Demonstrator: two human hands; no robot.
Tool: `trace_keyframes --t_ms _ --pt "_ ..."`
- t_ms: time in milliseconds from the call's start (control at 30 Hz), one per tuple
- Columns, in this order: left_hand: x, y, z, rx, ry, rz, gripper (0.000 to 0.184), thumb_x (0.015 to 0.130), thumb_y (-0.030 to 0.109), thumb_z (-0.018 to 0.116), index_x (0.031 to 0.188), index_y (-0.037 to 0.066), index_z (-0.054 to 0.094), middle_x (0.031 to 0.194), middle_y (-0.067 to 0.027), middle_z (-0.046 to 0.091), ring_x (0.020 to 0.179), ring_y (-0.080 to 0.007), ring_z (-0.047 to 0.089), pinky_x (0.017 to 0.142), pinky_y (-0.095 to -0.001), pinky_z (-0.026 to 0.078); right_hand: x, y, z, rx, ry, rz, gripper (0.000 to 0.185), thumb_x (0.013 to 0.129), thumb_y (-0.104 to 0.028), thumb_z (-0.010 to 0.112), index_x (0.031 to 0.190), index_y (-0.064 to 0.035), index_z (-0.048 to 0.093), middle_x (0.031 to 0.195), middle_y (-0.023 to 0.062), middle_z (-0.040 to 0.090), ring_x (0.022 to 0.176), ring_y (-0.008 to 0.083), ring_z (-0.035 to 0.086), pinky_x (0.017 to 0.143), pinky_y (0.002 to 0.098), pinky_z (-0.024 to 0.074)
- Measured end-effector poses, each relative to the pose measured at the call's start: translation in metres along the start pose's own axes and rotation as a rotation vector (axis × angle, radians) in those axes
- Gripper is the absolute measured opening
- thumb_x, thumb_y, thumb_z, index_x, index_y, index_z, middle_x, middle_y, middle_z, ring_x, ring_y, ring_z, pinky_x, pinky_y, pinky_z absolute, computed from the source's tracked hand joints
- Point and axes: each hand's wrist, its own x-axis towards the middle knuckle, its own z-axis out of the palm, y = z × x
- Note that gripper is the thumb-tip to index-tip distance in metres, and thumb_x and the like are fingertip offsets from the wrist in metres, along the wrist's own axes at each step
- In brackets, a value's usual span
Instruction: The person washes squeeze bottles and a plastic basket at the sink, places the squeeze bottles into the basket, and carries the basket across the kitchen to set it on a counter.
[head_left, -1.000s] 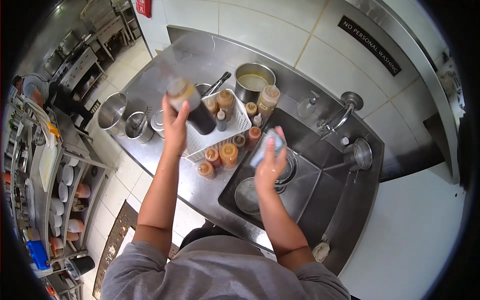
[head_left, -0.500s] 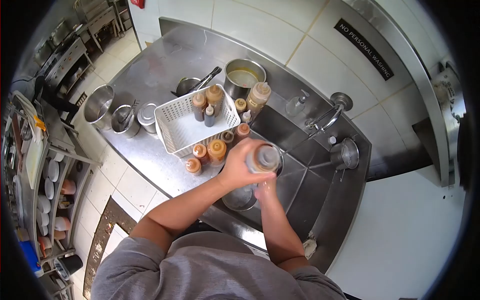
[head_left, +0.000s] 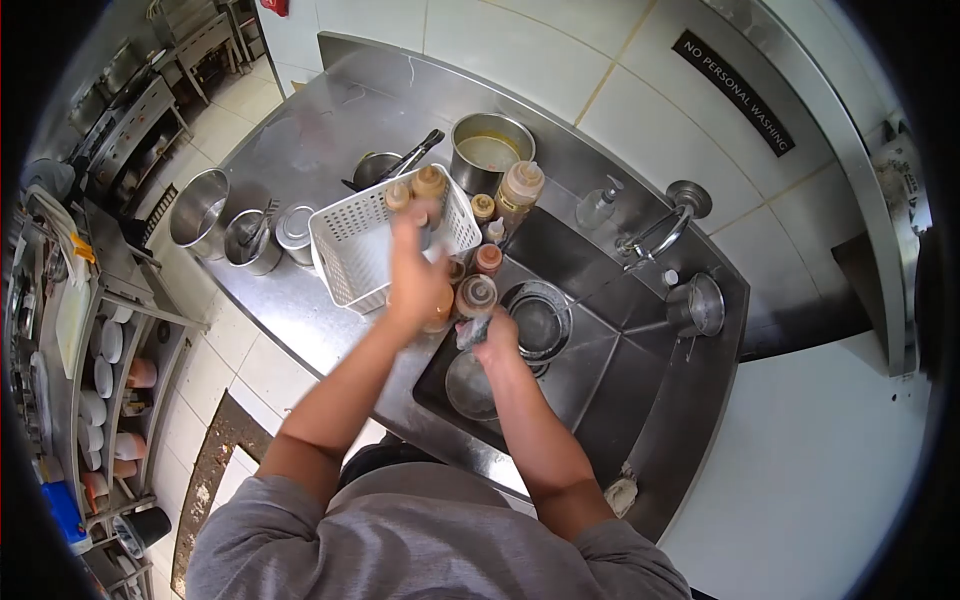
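Note:
My left hand [head_left: 417,280], smeared by motion, reaches over the near edge of the white perforated basket [head_left: 345,285], thumb and fingers apart, with nothing visible in it. Squeeze bottles with brown contents [head_left: 428,182] stand inside the basket, just beyond those fingers. My right hand [head_left: 497,336] is closed around a crumpled grey cloth or scrubbing pad [head_left: 472,333] above the sink's left edge. Right against it is a squeeze bottle [head_left: 476,292], seen from above; whether the hand also supports it cannot be made out. Behind it stands a reddish squeeze bottle [head_left: 488,259].
The steel sink [head_left: 590,370] holds round pans [head_left: 540,320]. Beyond it are a faucet [head_left: 665,235], a soap pump bottle [head_left: 597,207] and a metal pot [head_left: 697,305]. A large pot [head_left: 490,150] and tongs [head_left: 415,155] lie behind the basket; steel containers [head_left: 200,208] stand left.
My left hand has let go of the squeeze bottle and moved left to the basket. My right hand has shifted up and left, with the grey cloth now showing beside the bottle.

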Motion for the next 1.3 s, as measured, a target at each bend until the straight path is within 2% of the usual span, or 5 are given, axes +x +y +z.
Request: trace_keyframes --t_ms 333,500,667,967,1300 --pt "0.09 -0.113 -0.027 0.52 -0.315 -0.44 0.062 0.067 0.013 0.077 0.122 0.001 0.051 0.111 -0.0201 0.063 0.104 -0.0349 0.061 0.089 -0.0379 0.047 0.011 -0.006 0.0 -0.06 -0.099 0.093 0.027 0.096 -0.021 0.049 0.115 -0.0008 0.052 0.108 0.0193 0.058 0.085 0.0358 0.06 0.07 0.0517 0.0532" --pt "-0.016 -0.046 -0.109 0.329 0.315 -0.099 0.032 0.077 0.008 0.067 0.103 -0.002 0.052 0.095 -0.0148 0.053 0.091 -0.0292 0.051 0.085 -0.039 0.041 -0.016 0.001 -0.025 -0.036 -0.053 0.023 0.033 0.093 -0.027 0.056 0.112 -0.0014 0.048 0.094 0.0159 0.057 0.079 0.035 0.063 0.068 0.0482 0.0538" --pt "-0.126 -0.132 -0.187 0.442 0.233 -0.912 0.05 0.077 0.013 0.069 0.12 -0.001 0.049 0.116 -0.0188 0.05 0.102 -0.0304 0.054 0.087 -0.0375 0.046 -0.058 0.025 -0.065 -0.209 0.061 0.105 0.039 0.09 -0.029 0.06 0.113 0.0 0.049 0.095 0.0168 0.059 0.075 0.0322 0.064 0.061 0.0425 0.054" --pt "-0.083 -0.126 -0.187 0.983 -0.877 -0.171 0.045 0.062 0.028 0.08 0.101 0.012 0.064 0.097 -0.008 0.063 0.106 -0.0293 0.052 0.098 -0.0516 0.033 -0.108 0.049 0.027 -0.625 -0.481 0.094 0.033 0.09 -0.021 0.062 0.118 -0.0033 0.056 0.095 0.005 0.06 0.074 0.0151 0.06 0.067 0.0277 0.0491" --pt "-0.058 -0.047 -0.169 0.442 -0.803 0.155 0.032 0.07 0.03 0.074 0.093 0.01 0.063 0.096 -0.0076 0.059 0.093 -0.0294 0.057 0.08 -0.0407 0.046 -0.137 0.031 0.035 -0.696 -0.309 -0.058 0.04 0.09 -0.024 0.061 0.123 -0.0022 0.052 0.093 0.0072 0.059 0.077 0.0171 0.061 0.068 0.0292 0.0494"
